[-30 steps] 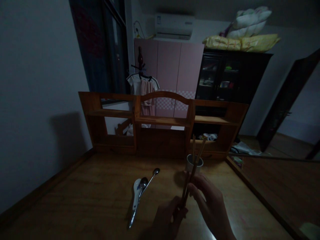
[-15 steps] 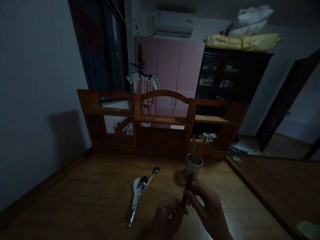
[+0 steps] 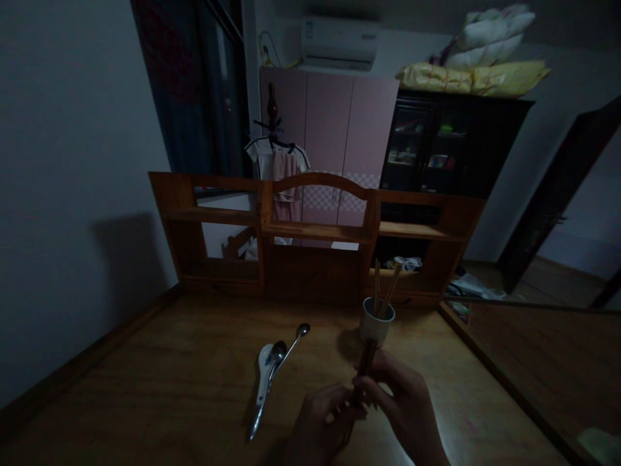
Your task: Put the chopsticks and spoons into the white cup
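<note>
Dark reddish-brown chopsticks (image 3: pixel 367 358) stand bunched together, tilted, in front of me; how many there are I cannot make out. My left hand (image 3: pixel 324 417) is closed around their lower part. Higher up, my right hand (image 3: pixel 400 388) pinches them between thumb and fingers. Just behind the hands stands a pale cup (image 3: pixel 374 329) with lighter wooden chopsticks (image 3: pixel 388 291) leaning in it. To the left on the wooden desk (image 3: pixel 184 375) lie a white ceramic spoon (image 3: pixel 263 375) and metal spoons (image 3: pixel 277 353), partly overlapping, one long-handled.
A wooden shelf unit (image 3: pixel 317 231) runs along the desk's back edge. A white wall (image 3: pixel 72 194) borders the left side, and a raised wooden edge (image 3: pixel 504 375) the right. Beyond are a pink wardrobe (image 3: pixel 327 123) and a dark cabinet (image 3: pixel 456 142).
The dark chopsticks have slid slightly lower between my hands, and their lower ends now show beneath my left hand. The spoons and cup stay in place.
</note>
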`<state>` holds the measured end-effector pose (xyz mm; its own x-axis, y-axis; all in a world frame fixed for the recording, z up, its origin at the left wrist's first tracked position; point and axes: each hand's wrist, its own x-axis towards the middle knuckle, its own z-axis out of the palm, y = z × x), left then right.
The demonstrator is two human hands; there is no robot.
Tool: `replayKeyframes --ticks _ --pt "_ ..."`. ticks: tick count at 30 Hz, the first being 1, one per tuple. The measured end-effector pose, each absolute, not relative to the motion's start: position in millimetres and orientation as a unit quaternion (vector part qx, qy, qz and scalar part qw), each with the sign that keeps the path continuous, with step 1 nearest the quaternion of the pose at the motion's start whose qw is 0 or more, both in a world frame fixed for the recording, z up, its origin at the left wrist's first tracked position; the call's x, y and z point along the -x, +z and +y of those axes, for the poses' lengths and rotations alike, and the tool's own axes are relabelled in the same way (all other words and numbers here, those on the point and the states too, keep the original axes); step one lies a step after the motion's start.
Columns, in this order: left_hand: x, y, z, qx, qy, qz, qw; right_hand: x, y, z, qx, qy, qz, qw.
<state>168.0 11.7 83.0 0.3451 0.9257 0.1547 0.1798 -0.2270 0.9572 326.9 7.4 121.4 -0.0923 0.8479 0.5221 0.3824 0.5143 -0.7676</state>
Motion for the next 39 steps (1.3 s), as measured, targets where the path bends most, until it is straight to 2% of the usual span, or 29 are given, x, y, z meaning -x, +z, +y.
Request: replayKeyframes --ticks 27,33,39 --pt "-168.5 91.7 -0.8 -0.632 0.457 0.412 0.47 -324.8 121.7 8.1 0.427 0.26 -0.685 0.529" --pt "-170.5 77.7 10.2 -0.643 0.431 0.391 0.498 -324.9 120.1 10.2 0.428 0.287 -0.677 0.525" --pt "-168.6 85.2 6.8 -0.643 0.428 0.401 0.493 -323.9 121.3 8.9 0.421 0.308 -0.672 0.526"
